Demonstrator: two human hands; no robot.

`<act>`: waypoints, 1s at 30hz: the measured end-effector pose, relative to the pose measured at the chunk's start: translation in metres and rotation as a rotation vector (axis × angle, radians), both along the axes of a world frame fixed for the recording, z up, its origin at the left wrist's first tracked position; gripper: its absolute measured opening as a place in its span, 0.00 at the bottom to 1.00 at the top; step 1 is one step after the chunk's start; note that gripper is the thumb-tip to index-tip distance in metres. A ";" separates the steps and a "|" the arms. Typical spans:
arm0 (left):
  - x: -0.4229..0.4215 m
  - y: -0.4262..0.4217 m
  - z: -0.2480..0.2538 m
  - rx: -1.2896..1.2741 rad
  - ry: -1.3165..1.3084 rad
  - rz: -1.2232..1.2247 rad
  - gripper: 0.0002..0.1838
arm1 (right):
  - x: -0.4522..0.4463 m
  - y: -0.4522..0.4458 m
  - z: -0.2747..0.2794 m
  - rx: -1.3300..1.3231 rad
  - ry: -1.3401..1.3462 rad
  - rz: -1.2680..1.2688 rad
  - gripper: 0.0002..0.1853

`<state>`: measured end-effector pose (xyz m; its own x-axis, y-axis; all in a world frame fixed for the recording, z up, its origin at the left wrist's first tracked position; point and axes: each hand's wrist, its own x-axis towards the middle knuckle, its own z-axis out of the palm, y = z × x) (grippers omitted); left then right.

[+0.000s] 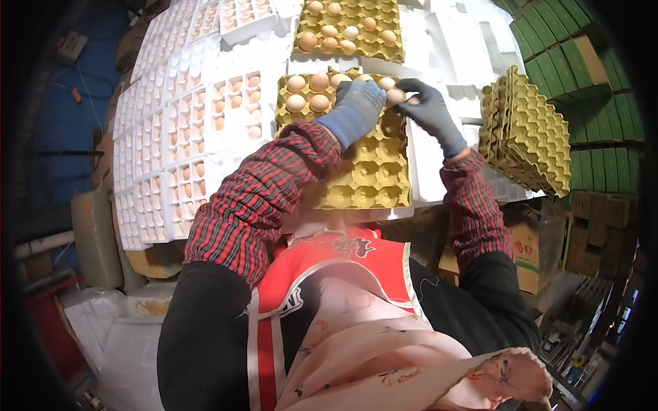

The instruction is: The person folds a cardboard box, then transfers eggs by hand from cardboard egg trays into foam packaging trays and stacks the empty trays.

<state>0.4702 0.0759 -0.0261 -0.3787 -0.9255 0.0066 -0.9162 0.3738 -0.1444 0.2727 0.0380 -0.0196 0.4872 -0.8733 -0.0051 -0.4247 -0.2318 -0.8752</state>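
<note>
A yellow pulp egg tray (356, 195) lies in front of me, with eggs in its far rows and bare cups in its near rows. My left hand (362, 103), in a blue-grey glove, is closed over the far middle of the tray; what it holds is hidden. My right hand (428, 113), in a dark grey glove, has its thumb and fingers closed round a brown egg (395, 96) at the tray's far right. Another egg (295, 103) rests in the left column. Beyond stands a second yellow tray (349, 17) with several eggs.
White foam trays (185, 130) with many eggs cover the left side. A stack of yellow pulp trays (526, 130) stands at the right, with more white foam (459, 51) behind it. Green cartons (603, 116) are piled at the far right.
</note>
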 end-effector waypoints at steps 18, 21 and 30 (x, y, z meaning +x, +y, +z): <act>0.035 0.024 -0.005 -0.070 -0.287 0.129 0.14 | 0.027 -0.030 0.016 -0.145 0.089 -0.058 0.22; 0.048 0.029 0.013 -0.073 -0.174 0.107 0.10 | 0.033 0.009 0.019 0.275 -0.575 -0.182 0.23; 0.276 0.195 -0.036 -0.184 0.769 0.641 0.29 | 0.219 0.088 0.041 -0.001 -0.110 0.330 0.21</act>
